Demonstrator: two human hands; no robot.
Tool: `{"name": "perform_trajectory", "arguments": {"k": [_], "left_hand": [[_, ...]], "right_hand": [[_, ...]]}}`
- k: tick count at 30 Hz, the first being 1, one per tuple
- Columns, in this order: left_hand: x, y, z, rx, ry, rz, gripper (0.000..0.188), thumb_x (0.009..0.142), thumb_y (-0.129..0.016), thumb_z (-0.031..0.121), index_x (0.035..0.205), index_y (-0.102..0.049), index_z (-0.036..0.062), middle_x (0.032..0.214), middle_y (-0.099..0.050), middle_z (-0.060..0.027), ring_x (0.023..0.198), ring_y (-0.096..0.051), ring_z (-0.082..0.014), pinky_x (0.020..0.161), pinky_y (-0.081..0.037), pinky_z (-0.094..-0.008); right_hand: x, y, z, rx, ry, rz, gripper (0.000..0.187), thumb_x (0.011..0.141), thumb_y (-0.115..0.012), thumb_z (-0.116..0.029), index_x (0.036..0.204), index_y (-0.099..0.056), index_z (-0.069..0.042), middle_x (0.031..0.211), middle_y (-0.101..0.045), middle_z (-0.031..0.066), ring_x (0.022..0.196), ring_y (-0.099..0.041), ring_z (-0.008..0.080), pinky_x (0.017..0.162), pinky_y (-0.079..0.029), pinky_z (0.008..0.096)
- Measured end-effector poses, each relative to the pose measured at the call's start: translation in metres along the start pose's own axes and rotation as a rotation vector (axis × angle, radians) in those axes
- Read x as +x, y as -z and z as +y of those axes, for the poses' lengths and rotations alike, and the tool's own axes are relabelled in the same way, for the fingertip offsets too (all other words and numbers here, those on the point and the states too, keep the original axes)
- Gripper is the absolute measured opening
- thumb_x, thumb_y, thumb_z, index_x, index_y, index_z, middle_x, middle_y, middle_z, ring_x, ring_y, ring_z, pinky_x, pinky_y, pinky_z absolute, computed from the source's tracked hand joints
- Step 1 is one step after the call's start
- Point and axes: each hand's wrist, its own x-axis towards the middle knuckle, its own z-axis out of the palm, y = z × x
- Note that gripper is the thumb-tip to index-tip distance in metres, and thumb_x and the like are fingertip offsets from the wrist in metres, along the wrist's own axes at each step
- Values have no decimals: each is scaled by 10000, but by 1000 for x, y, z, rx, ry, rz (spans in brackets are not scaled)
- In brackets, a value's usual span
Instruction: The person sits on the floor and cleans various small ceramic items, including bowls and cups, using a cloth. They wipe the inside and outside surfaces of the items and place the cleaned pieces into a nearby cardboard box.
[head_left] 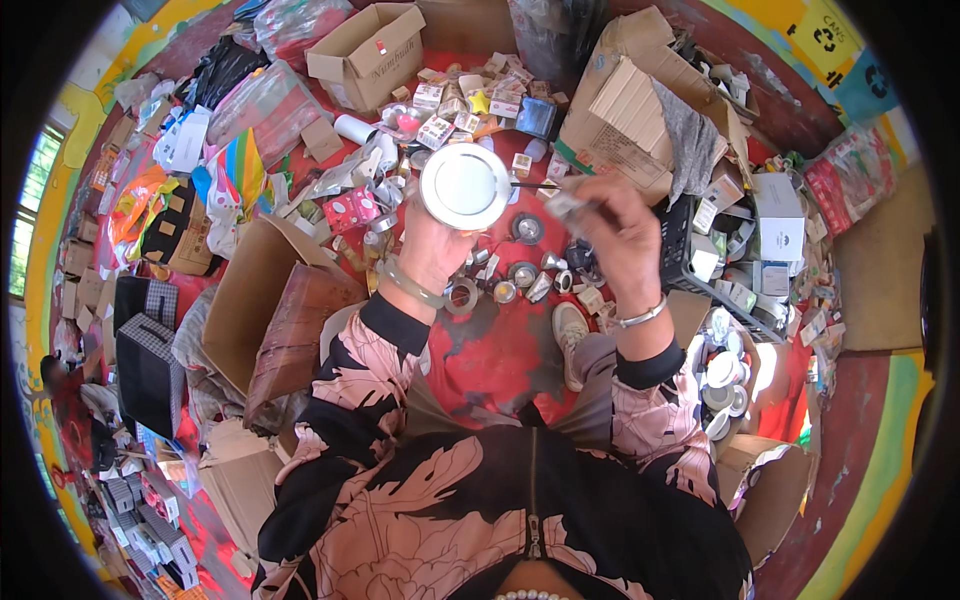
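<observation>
My left hand (432, 248) is raised in front of me, its fingers wrapped under a round white downlight (465, 187) with a silvery rim. The lamp's pale face is turned up toward me. From its right side a thin dark cable (535, 186) runs toward my right hand (622, 232). That hand is closed on a small grey-white piece (568, 206), blurred, whose kind I cannot make out. Beneath both hands, several round metal lamp fittings (527, 228) lie loose on the red floor.
An open carton (370, 62) stands at the back beside a heap of small boxes (433, 132). To the right are a torn carton (625, 115) and a black crate (684, 262) with boxes and lamps. Another open carton (240, 290) sits at my left. My shoe (570, 340) rests near the fittings.
</observation>
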Motion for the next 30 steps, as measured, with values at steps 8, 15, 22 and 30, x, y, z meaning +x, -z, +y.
{"name": "perform_trajectory", "arguments": {"k": [8,15,22,30], "left_hand": [[-8,-28,-24,81,17,151,323,933,-426,234,1174,-499,31,1104,-586,-108,998,-589,-209,856,-492,-336],[-4,-15,-23,125,15,150,362,946,-354,271,1171,-508,32,1072,-601,-111,954,-603,-230,824,-502,-347],[-9,-17,-16,753,-226,-23,369,813,-594,71,1163,-486,25,1049,-601,-86,916,-612,-189,779,-512,-311],[-6,-31,-11,698,-281,106,292,919,-520,243,1129,-471,47,969,-550,-45,827,-554,-101,657,-471,-235]], "right_hand": [[0,-29,0,-167,143,81,257,701,-614,103,915,-600,-40,955,-593,89,881,-591,204,730,-500,286],[-21,-52,7,-359,272,-73,230,668,-621,99,856,-599,-33,903,-596,98,831,-597,244,724,-490,318],[-16,-24,-11,711,-186,-431,126,823,-532,37,925,-584,-13,964,-599,63,845,-589,166,723,-487,290],[19,47,16,752,-278,226,201,915,-435,-95,1078,-520,-14,1010,-600,115,929,-596,254,797,-518,400]]}}
